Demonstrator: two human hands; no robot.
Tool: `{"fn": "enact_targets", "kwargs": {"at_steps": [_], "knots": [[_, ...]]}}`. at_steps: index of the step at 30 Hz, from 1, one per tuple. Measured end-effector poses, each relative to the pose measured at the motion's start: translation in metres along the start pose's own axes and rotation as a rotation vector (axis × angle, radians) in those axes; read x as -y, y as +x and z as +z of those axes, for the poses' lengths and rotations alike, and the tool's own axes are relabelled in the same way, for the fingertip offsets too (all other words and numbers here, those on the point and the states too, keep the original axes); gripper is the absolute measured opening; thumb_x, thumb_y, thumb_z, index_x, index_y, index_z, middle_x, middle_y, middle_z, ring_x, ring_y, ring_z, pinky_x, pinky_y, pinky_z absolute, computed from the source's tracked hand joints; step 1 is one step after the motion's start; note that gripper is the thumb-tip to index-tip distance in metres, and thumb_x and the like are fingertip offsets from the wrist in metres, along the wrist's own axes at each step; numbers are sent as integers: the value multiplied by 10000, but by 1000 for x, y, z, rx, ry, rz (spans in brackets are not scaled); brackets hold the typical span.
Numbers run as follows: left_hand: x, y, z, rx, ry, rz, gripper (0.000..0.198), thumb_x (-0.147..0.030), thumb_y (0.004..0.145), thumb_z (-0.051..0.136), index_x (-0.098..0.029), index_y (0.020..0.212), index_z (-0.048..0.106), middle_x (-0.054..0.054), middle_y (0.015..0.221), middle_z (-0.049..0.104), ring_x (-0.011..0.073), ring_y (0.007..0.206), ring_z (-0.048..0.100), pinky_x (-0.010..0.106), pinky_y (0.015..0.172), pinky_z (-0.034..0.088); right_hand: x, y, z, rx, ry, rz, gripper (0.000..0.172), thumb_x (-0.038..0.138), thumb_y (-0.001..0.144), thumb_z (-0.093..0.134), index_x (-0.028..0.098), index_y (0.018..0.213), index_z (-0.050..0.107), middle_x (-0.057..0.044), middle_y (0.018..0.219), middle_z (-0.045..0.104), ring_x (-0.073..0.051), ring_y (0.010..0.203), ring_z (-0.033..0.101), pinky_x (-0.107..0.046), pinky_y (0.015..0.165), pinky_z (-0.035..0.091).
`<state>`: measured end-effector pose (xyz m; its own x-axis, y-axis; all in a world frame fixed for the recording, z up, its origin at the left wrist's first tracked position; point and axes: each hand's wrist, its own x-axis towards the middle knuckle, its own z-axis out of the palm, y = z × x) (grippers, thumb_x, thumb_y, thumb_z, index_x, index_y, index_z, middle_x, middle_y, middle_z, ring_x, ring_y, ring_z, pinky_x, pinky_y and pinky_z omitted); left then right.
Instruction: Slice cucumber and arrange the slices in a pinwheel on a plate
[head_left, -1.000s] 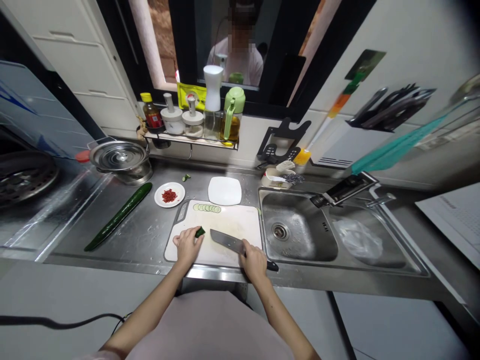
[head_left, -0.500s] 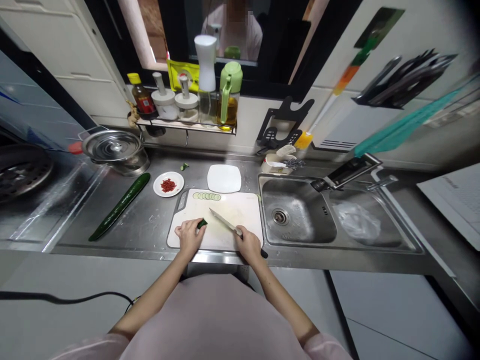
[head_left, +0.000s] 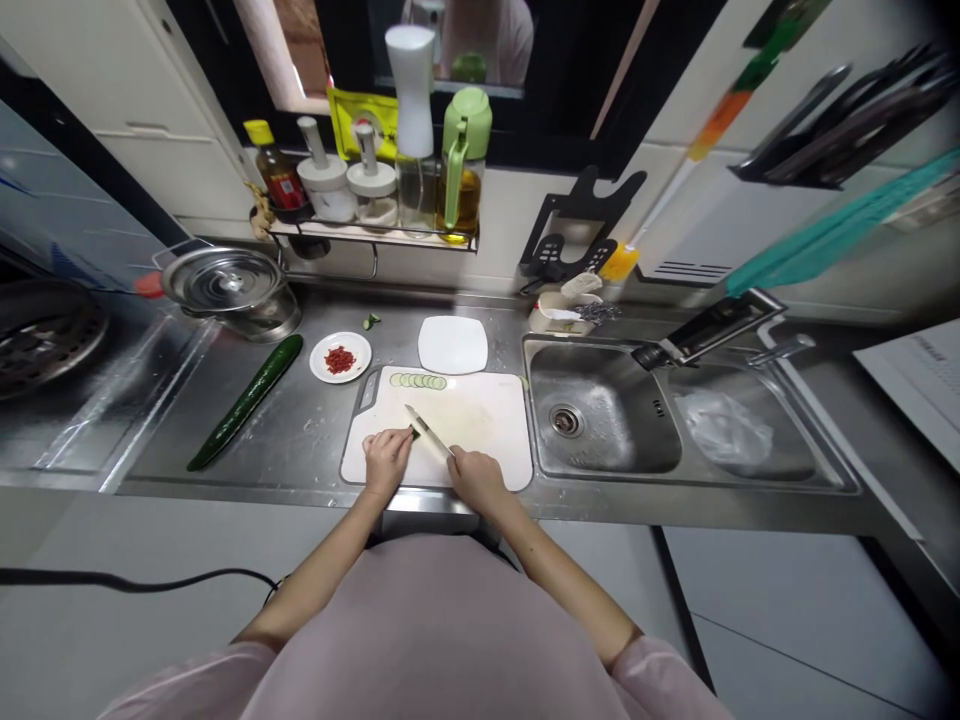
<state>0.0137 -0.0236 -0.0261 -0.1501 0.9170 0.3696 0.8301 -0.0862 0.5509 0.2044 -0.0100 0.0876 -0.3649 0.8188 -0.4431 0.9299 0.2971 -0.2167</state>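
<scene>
My left hand (head_left: 388, 460) is closed on a short dark-green piece of cucumber (head_left: 415, 433) at the left part of the white cutting board (head_left: 487, 420). My right hand (head_left: 478, 478) grips a knife (head_left: 430, 431) by its handle, which the fingers cover. The blade slants up and left, right beside the cucumber piece; whether it touches is too small to tell. A row of several thin cucumber slices (head_left: 418, 381) lies along the board's far edge. Left of the board rests a whole cucumber (head_left: 246, 402).
Behind the board are a white square plate (head_left: 452, 345) and a small round plate (head_left: 360, 362) with chopped red bits. A lidded steel pot (head_left: 232, 290) stands at the left. On the right is a sink (head_left: 607, 430) with a faucet (head_left: 697, 330). A shelf (head_left: 375, 233) holds bottles and jars.
The knife and my right hand have moved left, bringing the blade up to the cucumber piece. My left hand keeps its hold. The view has shifted slightly.
</scene>
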Motion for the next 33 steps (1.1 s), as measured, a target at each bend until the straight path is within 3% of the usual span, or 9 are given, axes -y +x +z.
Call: {"fn": "enact_targets", "kwargs": {"at_steps": [17, 33], "knots": [[-1, 1, 0, -10, 35, 28, 181, -301, 918, 531, -249, 946, 702, 26, 848, 690, 152, 797, 597, 356, 829, 291, 12, -2, 0, 35, -48, -14, 302, 253, 978, 289, 171, 1097, 554, -119, 913, 699, -238, 897, 667, -308, 713, 442], [-1, 2, -1, 67, 62, -4, 182, -278, 925, 498, -232, 858, 661, 40, 871, 672, 172, 828, 568, 363, 821, 272, 20, 4, 5, 93, -42, -40, 255, 102, 901, 365, 147, 1087, 534, -143, 919, 705, -239, 929, 682, -307, 736, 481]]}}
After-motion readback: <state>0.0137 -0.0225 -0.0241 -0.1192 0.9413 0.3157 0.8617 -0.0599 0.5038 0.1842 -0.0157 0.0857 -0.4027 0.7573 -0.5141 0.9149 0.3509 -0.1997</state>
